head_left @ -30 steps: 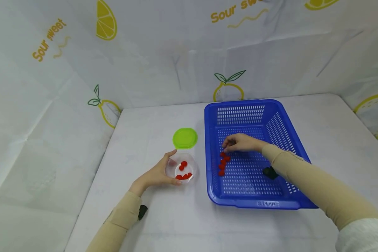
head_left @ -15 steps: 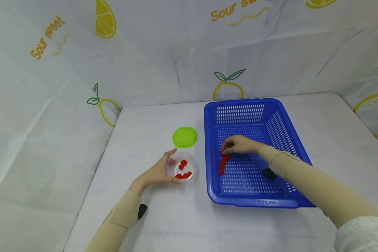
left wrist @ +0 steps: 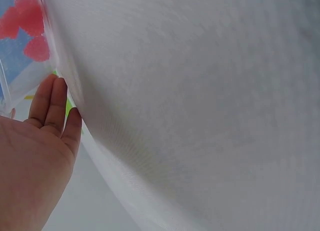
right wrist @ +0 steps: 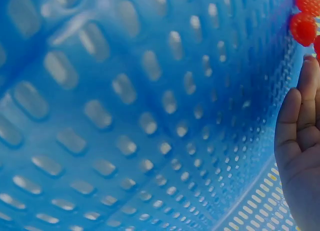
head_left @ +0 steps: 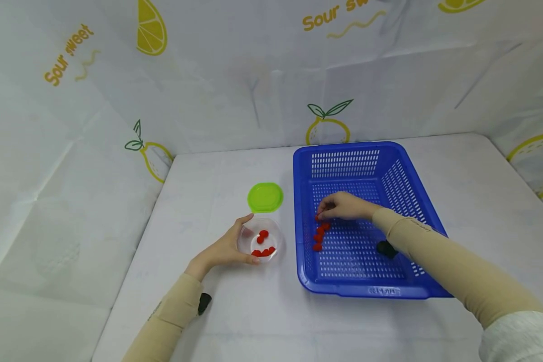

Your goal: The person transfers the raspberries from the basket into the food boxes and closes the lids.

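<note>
My left hand (head_left: pixel 226 246) holds a round clear plastic container (head_left: pixel 276 236) from its left side, thumb and fingers spread around the wall. Several red raspberries (head_left: pixel 263 234) lie inside it; some show through the wall in the left wrist view (left wrist: pixel 30 13). Over the left part of a blue perforated basket (head_left: pixel 300 251), my right hand (head_left: pixel 344 206) pinches a raspberry (head_left: pixel 317 218) at its fingertips. More raspberries (head_left: pixel 318 247) lie in a short row on the basket floor, just below that hand. The right wrist view catches raspberries (right wrist: pixel 303 29) beside the fingertips.
A bright green lid (head_left: pixel 265 197) lies flat on the white-covered table (head_left: pixel 199 196), just behind the container. Raised slotted walls surround the basket floor. A white cloth printed with lemons (head_left: pixel 253 75) hangs behind and along the left side.
My right hand has shifted slightly left and its fingertips have come together on the raspberry at the far end of the row. The left hand and the container have stayed in place.
</note>
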Demonstrator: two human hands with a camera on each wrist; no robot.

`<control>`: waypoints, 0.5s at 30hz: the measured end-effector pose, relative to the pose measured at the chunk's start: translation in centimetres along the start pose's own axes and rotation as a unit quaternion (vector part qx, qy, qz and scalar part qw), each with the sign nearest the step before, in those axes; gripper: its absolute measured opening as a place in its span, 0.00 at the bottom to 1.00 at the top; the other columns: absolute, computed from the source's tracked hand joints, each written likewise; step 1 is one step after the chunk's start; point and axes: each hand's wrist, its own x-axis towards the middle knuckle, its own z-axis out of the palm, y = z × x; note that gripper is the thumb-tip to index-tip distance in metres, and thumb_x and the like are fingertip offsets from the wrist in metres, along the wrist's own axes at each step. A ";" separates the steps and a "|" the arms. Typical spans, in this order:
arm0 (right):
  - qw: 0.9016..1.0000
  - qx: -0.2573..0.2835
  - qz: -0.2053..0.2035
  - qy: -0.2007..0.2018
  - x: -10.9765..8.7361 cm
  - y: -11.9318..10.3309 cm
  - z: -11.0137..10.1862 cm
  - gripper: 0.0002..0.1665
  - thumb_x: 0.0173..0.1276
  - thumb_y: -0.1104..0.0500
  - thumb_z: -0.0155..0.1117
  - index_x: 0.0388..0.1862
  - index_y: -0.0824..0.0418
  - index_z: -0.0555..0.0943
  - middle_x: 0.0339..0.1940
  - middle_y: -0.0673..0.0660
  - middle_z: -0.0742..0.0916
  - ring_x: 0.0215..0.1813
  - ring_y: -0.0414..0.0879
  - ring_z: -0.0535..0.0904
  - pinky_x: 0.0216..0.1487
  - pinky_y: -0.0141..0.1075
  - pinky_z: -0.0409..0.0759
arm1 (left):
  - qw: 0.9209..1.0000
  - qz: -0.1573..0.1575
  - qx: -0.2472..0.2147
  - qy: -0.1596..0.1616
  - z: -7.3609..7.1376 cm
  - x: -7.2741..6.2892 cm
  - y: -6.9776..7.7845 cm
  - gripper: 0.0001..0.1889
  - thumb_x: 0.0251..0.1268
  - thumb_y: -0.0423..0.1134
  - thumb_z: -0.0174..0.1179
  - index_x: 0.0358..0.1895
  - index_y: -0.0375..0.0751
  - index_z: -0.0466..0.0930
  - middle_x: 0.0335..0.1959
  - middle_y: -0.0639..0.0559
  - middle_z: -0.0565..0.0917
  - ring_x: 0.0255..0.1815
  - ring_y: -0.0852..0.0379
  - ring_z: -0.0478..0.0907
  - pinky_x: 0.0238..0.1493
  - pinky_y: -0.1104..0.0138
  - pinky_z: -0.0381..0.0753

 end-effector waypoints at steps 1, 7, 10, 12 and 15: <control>1.000 0.006 -0.001 0.003 0.0 -0.1 -0.1 0.11 0.63 0.51 0.63 0.38 0.56 0.83 0.36 0.50 0.86 0.37 0.42 0.76 0.44 0.35 0.74 | 1.000 0.000 0.000 0.000 0.0 0.0 0.0 0.58 0.36 0.55 0.75 0.72 0.66 0.43 0.67 0.51 0.61 0.70 0.52 0.57 0.71 0.46 0.57; 0.998 0.056 0.001 0.020 -0.4 -0.8 -0.8 0.12 0.64 0.51 0.62 0.40 0.56 0.82 0.38 0.52 0.87 0.41 0.43 0.79 0.51 0.39 0.77 | 1.000 0.001 0.000 0.001 0.0 0.0 0.0 0.58 0.37 0.55 0.75 0.71 0.66 0.42 0.65 0.51 0.63 0.69 0.53 0.58 0.71 0.47 0.58; 0.996 0.085 -0.001 0.028 -0.6 -1.4 -1.3 0.14 0.65 0.51 0.61 0.43 0.57 0.81 0.40 0.53 0.87 0.44 0.48 0.80 0.52 0.40 0.78 | 1.000 0.001 -0.001 0.000 0.0 0.0 0.0 0.58 0.37 0.55 0.75 0.72 0.66 0.42 0.67 0.51 0.61 0.71 0.53 0.56 0.71 0.46 0.57; 0.994 0.106 0.001 0.035 -0.7 -1.8 -1.6 0.14 0.65 0.51 0.61 0.44 0.58 0.81 0.42 0.54 0.87 0.46 0.51 0.80 0.53 0.40 0.78 | 1.000 0.000 -0.002 -0.001 0.0 -0.1 0.0 0.58 0.37 0.55 0.75 0.72 0.66 0.42 0.68 0.51 0.59 0.71 0.52 0.55 0.71 0.46 0.56; 0.990 0.136 -0.002 0.046 -0.7 -2.6 -2.1 0.14 0.65 0.51 0.62 0.45 0.58 0.80 0.44 0.55 0.86 0.49 0.56 0.80 0.54 0.40 0.78 | 1.000 -0.001 -0.003 -0.001 0.0 -0.1 0.0 0.58 0.37 0.55 0.75 0.72 0.66 0.42 0.67 0.51 0.61 0.71 0.52 0.56 0.71 0.46 0.57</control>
